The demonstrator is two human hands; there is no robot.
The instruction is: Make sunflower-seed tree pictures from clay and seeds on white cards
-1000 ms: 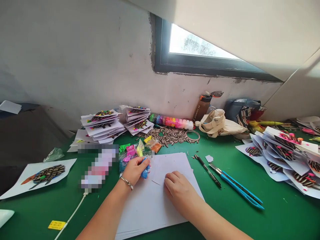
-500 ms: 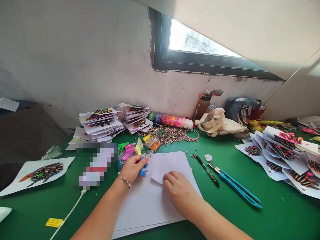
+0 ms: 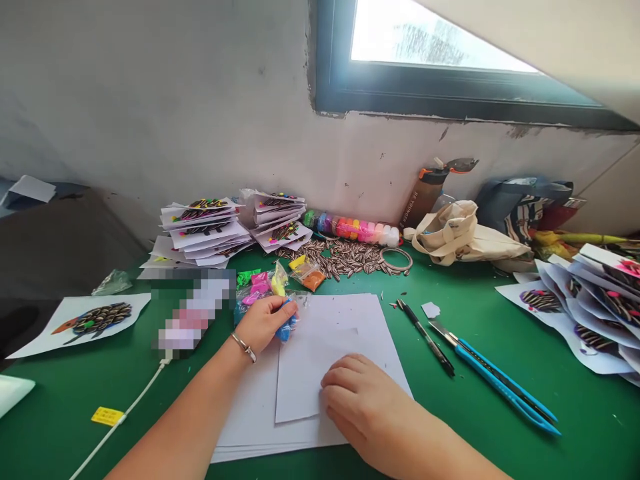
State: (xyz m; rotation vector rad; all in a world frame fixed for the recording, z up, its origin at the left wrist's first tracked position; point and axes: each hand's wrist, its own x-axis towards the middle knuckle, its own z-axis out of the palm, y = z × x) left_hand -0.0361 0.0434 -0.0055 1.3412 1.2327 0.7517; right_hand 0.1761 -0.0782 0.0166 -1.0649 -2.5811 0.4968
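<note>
Blue plastic packet [image 3: 287, 329] pinched in left hand [image 3: 259, 327].
White rectangular paper [image 3: 301, 387] apparently steadied by curled right hand [image 3: 369, 403]; grip cannot be told.

A grey, scuffed wall [image 3: 175, 120] is broken by a dark-framed window [image 3: 430, 50], brightly lit by daylight and partly covered by a pale panel [image 3: 565, 40], perhaps a blind. Below, a green table [image 3: 470, 287] is seen.
</note>
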